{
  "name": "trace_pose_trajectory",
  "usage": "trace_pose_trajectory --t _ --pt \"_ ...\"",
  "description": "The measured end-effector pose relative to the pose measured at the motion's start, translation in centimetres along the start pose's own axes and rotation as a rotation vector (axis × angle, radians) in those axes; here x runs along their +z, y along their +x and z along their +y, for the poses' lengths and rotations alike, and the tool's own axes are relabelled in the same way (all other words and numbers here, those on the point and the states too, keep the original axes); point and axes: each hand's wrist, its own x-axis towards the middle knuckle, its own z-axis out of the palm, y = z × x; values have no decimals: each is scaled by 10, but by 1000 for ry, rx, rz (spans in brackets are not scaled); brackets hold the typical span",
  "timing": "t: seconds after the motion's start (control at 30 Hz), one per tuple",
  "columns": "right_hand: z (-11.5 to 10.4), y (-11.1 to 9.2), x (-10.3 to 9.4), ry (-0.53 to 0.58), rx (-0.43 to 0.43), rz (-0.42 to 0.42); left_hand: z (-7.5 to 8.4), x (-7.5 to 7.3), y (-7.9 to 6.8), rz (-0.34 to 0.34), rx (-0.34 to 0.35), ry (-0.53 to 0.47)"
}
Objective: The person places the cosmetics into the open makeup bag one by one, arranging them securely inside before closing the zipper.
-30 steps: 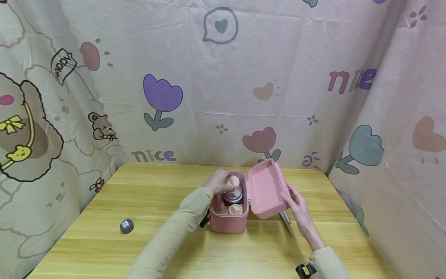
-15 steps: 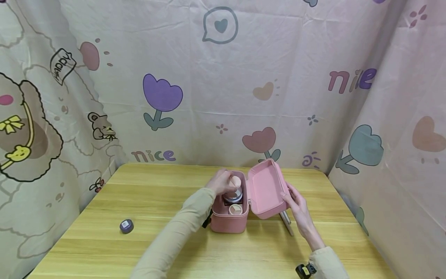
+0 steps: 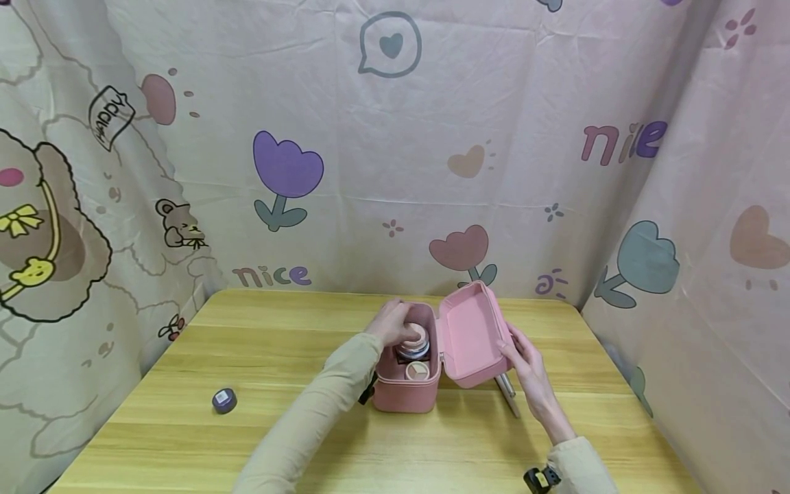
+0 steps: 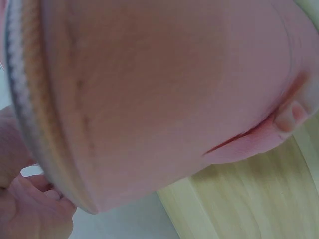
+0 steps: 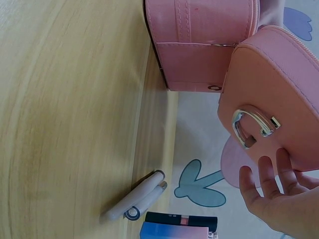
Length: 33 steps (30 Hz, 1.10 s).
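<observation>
A pink makeup case (image 3: 404,396) stands unzipped on the wooden table, its lid (image 3: 474,333) swung out to the right. My left hand (image 3: 393,322) reaches in over the left wall and grips a pale pink round cosmetic container (image 3: 420,335) by its side. Directly beneath that container is a silver-rimmed round compact (image 3: 422,355); a round tub with a sectioned top (image 3: 417,371) lies nearer the front wall. My right hand (image 3: 529,370) holds the lid's right edge, thumb on the inner side. In the right wrist view, the fingers (image 5: 284,172) lie against its outer face, near a gold-fitted handle (image 5: 254,127).
Far to the left on the table lies a small dark purple round jar (image 3: 224,400). Slim pale tubes (image 5: 132,199) rest behind the lid, with a black tube (image 5: 182,219) and a blue-and-pink box (image 5: 174,231) near them. A patterned curtain (image 3: 370,233) hangs behind the table.
The pale pink container has gone down in my left hand, onto the silver-rimmed compact. My right hand and the lid have stayed still.
</observation>
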Motion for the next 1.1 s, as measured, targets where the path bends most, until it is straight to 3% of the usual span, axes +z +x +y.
trace_pose_trajectory --t 0.23,0.67,0.9,1.1 --pt "0 0 0 -1 6 3 -3 -1 -7 31 -26 -75" --pt "0 -1 0 -2 8 -13 -18 -12 -26 218 -49 -172" --pt "0 0 0 -5 11 -14 -35 -20 -43 295 -84 -177" --pt "0 -1 0 -5 13 -13 -50 -32 -65 310 -137 -207"
